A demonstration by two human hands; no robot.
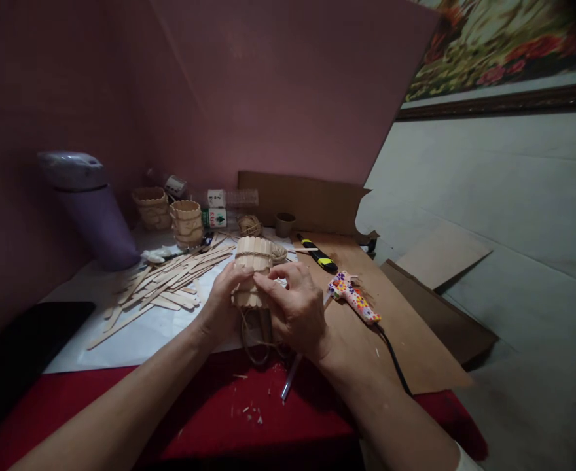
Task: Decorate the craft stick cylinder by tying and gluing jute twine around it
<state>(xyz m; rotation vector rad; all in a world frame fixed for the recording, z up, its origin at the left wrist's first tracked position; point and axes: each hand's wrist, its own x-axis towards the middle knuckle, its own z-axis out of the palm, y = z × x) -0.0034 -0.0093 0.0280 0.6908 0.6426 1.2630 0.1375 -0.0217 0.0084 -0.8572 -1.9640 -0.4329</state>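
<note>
My left hand [224, 297] is closed around the side of a small cup made of craft sticks [252, 247], with a band of twine round its upper part. At the cup's lower middle my right hand [295, 301] pinches, thumb and forefinger together, at the twine [245, 340], which hangs in a loop below the cup. The fingers partly hide the cup's surface and the twine's path. Just right of my right hand lies a flower-patterned hot glue gun [355, 297], and a clear glue stick [290, 379] lies below it.
Loose craft sticks [170, 281] are heaped at left on white paper. Behind them stand two finished stick cups [186, 224], near plastic bottles [234, 197] and a twine ball [249, 226]. A yellow-black utility knife [317, 254] rests on the cardboard [400, 333]. A purple object [94, 216] stands far left.
</note>
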